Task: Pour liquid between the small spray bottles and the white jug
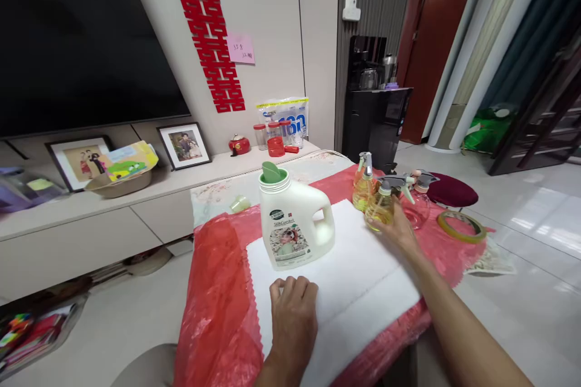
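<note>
My right hand (399, 227) is wrapped round a clear spray bottle (379, 213) with yellow liquid, at the far right part of the white cloth (349, 284). Other spray bottles (362, 193) with yellow liquid stand just behind it. A pink-looking clear spray bottle (416, 208) is beside my fingers on the right. My left hand (295, 308) rests on the cloth with its fingers curled in, apart from the large white detergent jug (297, 224). The jug stands upright, uncapped, with a green pouring spout (272, 173) in its mouth.
Red plastic sheeting (218, 302) covers the table under the cloth. A pale green cap (240, 203) lies behind the jug to the left. At the right lies a roll of tape (462, 227), near a dark red stool (454, 191). Behind runs a low cabinet (82, 236) with jars and photo frames.
</note>
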Demonstrator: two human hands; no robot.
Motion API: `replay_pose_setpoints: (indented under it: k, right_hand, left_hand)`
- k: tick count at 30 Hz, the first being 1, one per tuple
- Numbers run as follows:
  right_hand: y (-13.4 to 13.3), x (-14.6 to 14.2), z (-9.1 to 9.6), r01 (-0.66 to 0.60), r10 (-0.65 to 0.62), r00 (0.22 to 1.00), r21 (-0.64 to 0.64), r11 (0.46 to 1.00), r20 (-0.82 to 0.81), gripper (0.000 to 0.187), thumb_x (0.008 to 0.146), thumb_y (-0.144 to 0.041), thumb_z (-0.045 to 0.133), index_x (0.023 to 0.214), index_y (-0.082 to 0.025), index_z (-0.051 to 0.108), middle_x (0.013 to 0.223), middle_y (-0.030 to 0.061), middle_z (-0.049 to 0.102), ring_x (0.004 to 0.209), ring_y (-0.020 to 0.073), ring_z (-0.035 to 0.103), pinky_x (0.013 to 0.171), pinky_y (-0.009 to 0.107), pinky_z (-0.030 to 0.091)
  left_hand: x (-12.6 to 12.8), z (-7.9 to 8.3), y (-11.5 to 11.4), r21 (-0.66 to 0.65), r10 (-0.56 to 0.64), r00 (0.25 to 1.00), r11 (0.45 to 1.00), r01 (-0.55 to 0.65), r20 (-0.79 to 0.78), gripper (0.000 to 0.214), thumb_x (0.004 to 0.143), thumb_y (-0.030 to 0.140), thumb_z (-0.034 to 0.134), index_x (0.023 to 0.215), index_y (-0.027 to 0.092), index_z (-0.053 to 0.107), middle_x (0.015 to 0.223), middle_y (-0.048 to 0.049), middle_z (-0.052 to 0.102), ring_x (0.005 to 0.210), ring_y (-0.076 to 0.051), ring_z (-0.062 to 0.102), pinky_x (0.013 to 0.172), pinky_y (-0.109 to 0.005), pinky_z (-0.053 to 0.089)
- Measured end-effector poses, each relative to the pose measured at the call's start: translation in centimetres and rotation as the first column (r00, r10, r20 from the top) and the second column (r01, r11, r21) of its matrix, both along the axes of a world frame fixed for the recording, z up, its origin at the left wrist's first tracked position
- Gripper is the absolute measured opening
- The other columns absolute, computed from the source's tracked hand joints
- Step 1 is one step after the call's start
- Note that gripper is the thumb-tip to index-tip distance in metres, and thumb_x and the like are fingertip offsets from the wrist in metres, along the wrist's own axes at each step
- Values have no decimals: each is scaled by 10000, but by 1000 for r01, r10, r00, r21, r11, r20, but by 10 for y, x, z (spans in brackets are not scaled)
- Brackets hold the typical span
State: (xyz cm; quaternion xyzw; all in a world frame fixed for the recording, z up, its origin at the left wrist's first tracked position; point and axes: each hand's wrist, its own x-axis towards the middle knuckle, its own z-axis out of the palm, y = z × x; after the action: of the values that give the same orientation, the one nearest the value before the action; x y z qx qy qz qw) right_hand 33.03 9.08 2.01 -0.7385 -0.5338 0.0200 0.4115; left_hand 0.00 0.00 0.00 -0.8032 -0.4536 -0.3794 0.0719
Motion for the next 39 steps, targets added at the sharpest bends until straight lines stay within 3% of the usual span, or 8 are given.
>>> replay_pose_setpoints:
  k: [9,15,20,24,29,31,33,39]
  right_hand:
    - [6,-6,-2,4,13,974,75,997,-224,909,712,-578,733,1448,-132,441,1427,195,466,1323,340,460,1103,574,375]
    - [-21,-26,27,-230,271,882,149,962,-386,1133,626,-603,770,1525,-104,294,1477,223,415,1313,345,481,1122,501,394]
    - [-61,-63,45,-624,605,597,169,763,-527,1005,678,-581,789,1488,-153,373,1407,178,499,1229,288,565,993,375,521]
    - [-83,-99,48,-872,696,235,168,459,-679,1025,618,-474,857,1497,-183,417,1443,133,462,1323,306,472,1032,363,486]
    - [-94,-129,41,-974,531,-8,127,188,-848,1149,496,-265,883,1536,-195,401,1437,111,467,1357,320,423,1007,324,467]
    - [-95,-132,35,-980,487,-50,138,146,-872,1162,472,-260,881,1532,-185,412,1427,114,476,1325,320,450,1059,346,432]
    - [-95,-132,29,-977,477,-46,138,160,-878,1159,447,-249,891,1513,-183,441,1429,110,474,1284,304,479,1120,364,378]
    - [-90,-135,23,-971,483,-83,181,159,-872,1284,370,-262,925,1540,-184,403,1428,107,472,1375,327,380,1142,365,346]
  left_hand:
    - [-6,9,-11,-311,2,994,950,-35,-106,375,746,-61,544,859,262,699,813,1,684,807,-209,598,732,-356,356]
    - [-10,39,-15,-394,-144,982,901,180,120,349,874,39,443,1002,241,698,907,-42,726,860,-215,663,763,-360,505]
    - [-7,97,-17,-428,-163,896,834,349,412,281,900,157,484,1061,233,702,1070,-76,737,1022,-227,684,890,-372,551]
    - [-3,136,-18,-477,-89,792,756,448,603,383,883,225,567,1258,235,646,1270,-78,690,1184,-250,625,1044,-407,483]
    - [-10,151,-12,-513,-107,593,397,761,798,414,888,402,665,1246,193,677,1230,-103,714,1135,-290,649,998,-419,486]
    - [-15,152,-9,-481,-86,516,258,838,852,452,873,449,701,1237,180,684,1240,-122,710,1133,-286,655,978,-395,486]
    - [-18,152,-8,-437,-53,454,191,879,890,486,857,453,736,1252,176,675,1240,-132,713,1127,-265,662,974,-365,477]
    - [-13,150,-10,-355,80,346,249,901,935,469,725,435,870,1067,161,702,1051,-105,753,974,-200,683,867,-294,478]
